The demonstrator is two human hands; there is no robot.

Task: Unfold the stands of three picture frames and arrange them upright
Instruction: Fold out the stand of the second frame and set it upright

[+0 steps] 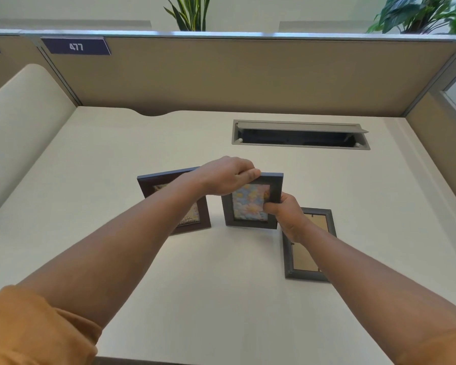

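Note:
A dark frame with a flower picture (250,206) stands upright at the middle of the desk. My left hand (227,176) grips its top left corner, and my right hand (284,214) pinches its right edge. To its left a reddish-brown frame (153,183) stands upright, leaning back, partly hidden by my left forearm. A grey frame (324,219) lies flat, back side up, to the right under my right wrist; its stand is hidden by my arm.
An open cable tray (300,135) is set into the white desk (221,285) behind the frames. Tan partition walls (248,75) close the back and both sides. Plants (190,11) rise behind the back wall.

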